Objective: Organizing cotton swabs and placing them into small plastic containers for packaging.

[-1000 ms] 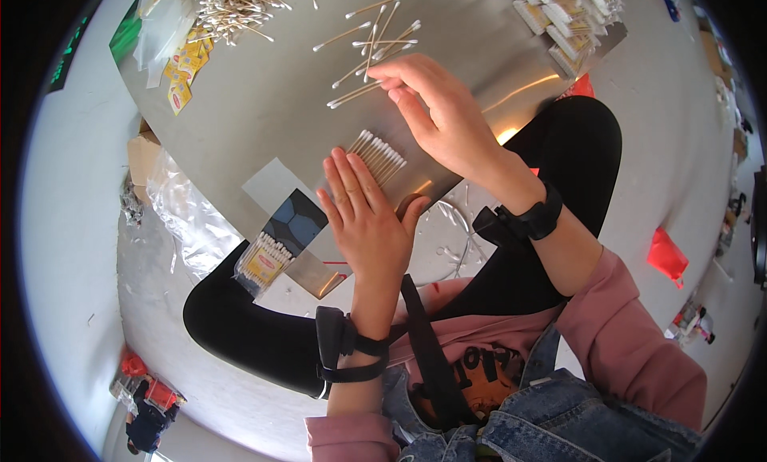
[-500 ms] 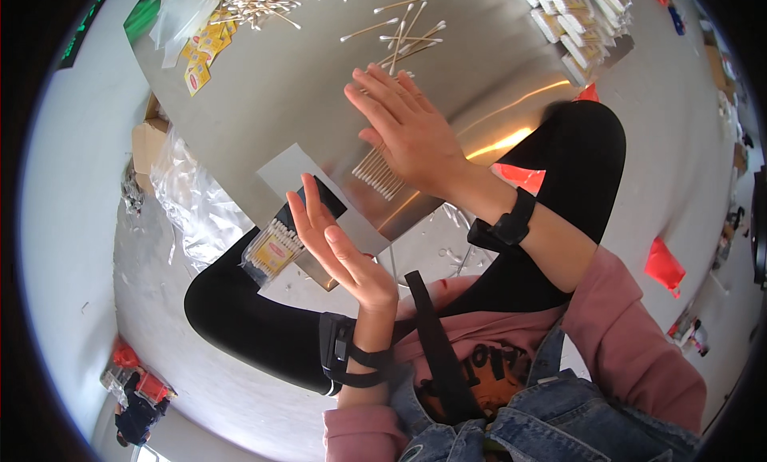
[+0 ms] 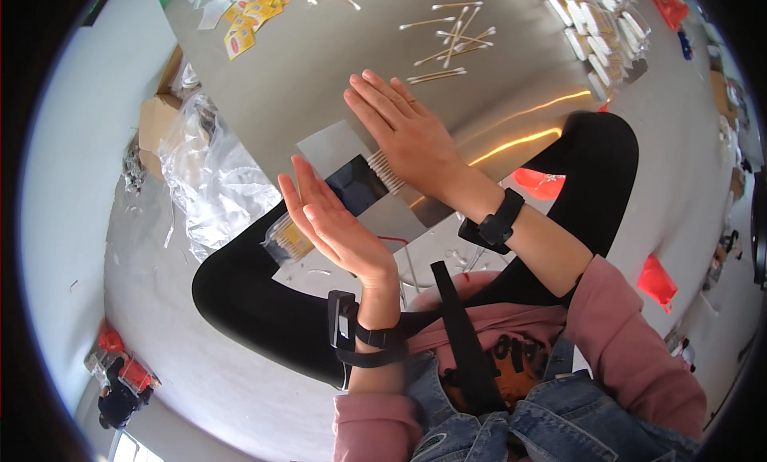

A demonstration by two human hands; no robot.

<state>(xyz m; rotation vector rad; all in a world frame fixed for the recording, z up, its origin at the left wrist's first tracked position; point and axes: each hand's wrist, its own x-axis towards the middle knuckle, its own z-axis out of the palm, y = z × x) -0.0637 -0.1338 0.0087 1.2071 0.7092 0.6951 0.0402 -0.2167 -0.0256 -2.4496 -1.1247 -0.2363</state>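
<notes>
While the person sits with black-clad legs [image 3: 264,302] folded under it, the grey sheet-metal desk [image 3: 319,70] fills the upper middle of the head view, its near edge catching an orange glint. Beyond its left edge, on the pale floor [image 3: 64,182], lies a crumpled clear plastic bag [image 3: 208,178] next to an open brown cardboard box [image 3: 156,122].

Over the near part of the desk hang both hands. The right hand [image 3: 407,134] lies flat, palm down, its fingers [image 3: 375,94] stretched out straight and close together, holding nothing; its heel covers the far end of a neat row of white cotton swabs [image 3: 385,172], which sits just beside a small dark rectangular card [image 3: 355,186] on a pale grey sheet [image 3: 335,146]. The left hand [image 3: 335,230] stands on edge nearer the body, palm turned toward the right hand, fingers [image 3: 300,198] straight and spread slightly — it grips nothing and does not touch the row. Each wrist carries a black strap band [image 3: 495,221].

Farther up the desk lie loose white cotton swabs [image 3: 447,34] scattered in a small heap — well apart from the hands. Stacked small white packets [image 3: 595,30] line the right edge, and yellow paper labels [image 3: 248,22] lie at the far left corner.
</notes>
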